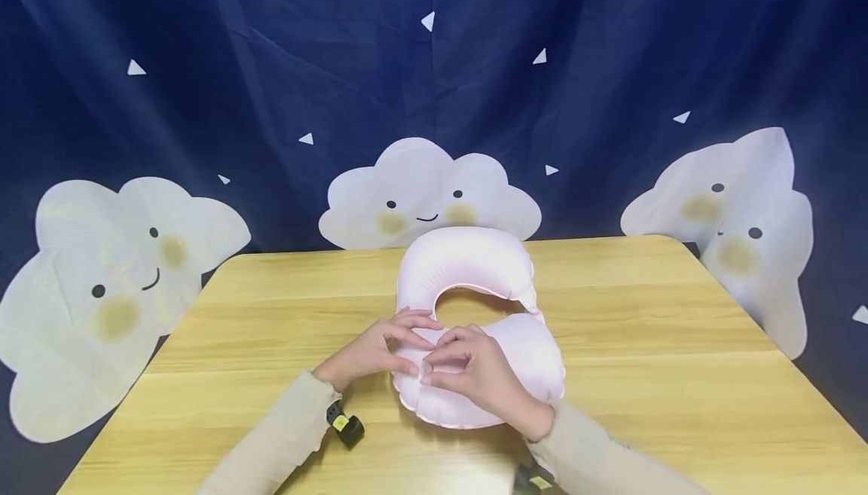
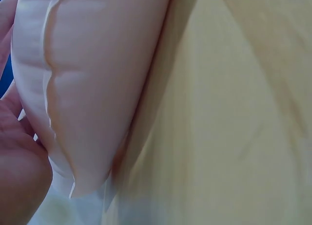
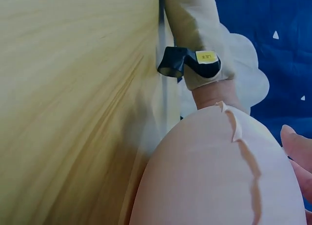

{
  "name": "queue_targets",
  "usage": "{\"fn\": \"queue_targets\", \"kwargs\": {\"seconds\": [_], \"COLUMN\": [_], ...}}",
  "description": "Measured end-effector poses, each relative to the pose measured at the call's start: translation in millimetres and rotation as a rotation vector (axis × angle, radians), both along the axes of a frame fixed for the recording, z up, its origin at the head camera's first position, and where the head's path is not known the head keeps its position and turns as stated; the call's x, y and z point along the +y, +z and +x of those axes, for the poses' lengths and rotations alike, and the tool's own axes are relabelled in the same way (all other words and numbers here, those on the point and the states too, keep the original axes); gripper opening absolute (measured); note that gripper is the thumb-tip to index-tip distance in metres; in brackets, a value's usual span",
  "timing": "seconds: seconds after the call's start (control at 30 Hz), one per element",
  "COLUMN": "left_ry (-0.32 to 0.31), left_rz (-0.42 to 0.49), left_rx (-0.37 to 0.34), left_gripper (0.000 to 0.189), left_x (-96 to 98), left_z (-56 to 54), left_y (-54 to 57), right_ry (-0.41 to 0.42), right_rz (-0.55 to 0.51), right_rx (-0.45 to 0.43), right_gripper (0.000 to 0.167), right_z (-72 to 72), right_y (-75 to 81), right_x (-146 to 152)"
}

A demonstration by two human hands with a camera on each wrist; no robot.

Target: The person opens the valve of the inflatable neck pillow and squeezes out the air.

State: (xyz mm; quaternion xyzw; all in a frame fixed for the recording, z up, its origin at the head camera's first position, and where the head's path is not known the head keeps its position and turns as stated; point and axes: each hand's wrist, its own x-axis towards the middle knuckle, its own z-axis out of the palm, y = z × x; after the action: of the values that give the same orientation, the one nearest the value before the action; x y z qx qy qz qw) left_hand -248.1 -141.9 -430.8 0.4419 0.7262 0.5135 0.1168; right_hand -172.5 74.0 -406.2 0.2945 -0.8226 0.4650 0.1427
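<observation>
A pale pink inflatable neck pillow [image 1: 464, 254] lies puffed up on the table, its U-shaped opening turned to the right. My right hand [image 1: 484, 374] pinches a small clear valve [image 1: 426, 367] on the near left part of the pillow between thumb and fingers. Beside it, my left hand [image 1: 380, 344] rests on the pillow's left side with the fingers extended and the thumb close to the valve. The left wrist view shows the pillow's seamed edge [image 2: 48, 74] against the left palm [image 2: 22, 176]. In the right wrist view the pillow's rounded side [image 3: 204, 171] hides most of the hands.
The wood-grain table [image 1: 644, 374] reaches to a dark blue curtain [image 1: 380, 65] printed with white smiling clouds and small triangles. A black wrist camera mount [image 1: 347, 427] hangs from the left sleeve, low over the table, and another mount [image 1: 536, 478] sits under the right sleeve.
</observation>
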Motion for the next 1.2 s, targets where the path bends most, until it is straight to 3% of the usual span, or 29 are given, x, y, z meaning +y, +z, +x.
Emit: {"fn": "queue_targets", "kwargs": {"seconds": [0.5, 0.9, 1.2], "left_ry": [-0.016, -0.029, -0.014], "left_rz": [0.010, 0.011, -0.002], "left_rx": [0.006, 0.033, 0.031], "left_gripper": [0.030, 0.028, 0.030], "left_x": [2.2, 3.0, 4.4], "left_z": [0.4, 0.1, 0.5], "left_y": [-0.3, -2.1, -1.1], "right_ry": [-0.012, 0.031, 0.083], "right_rz": [-0.089, -0.134, -0.130], "right_rx": [-0.104, -0.015, -0.005], "right_gripper": [0.008, 0.009, 0.010], "right_z": [1.4, 0.6, -2.0], "right_y": [-0.1, -1.7, -4.5], "right_x": [-0.1, 0.6, 4.6]}}
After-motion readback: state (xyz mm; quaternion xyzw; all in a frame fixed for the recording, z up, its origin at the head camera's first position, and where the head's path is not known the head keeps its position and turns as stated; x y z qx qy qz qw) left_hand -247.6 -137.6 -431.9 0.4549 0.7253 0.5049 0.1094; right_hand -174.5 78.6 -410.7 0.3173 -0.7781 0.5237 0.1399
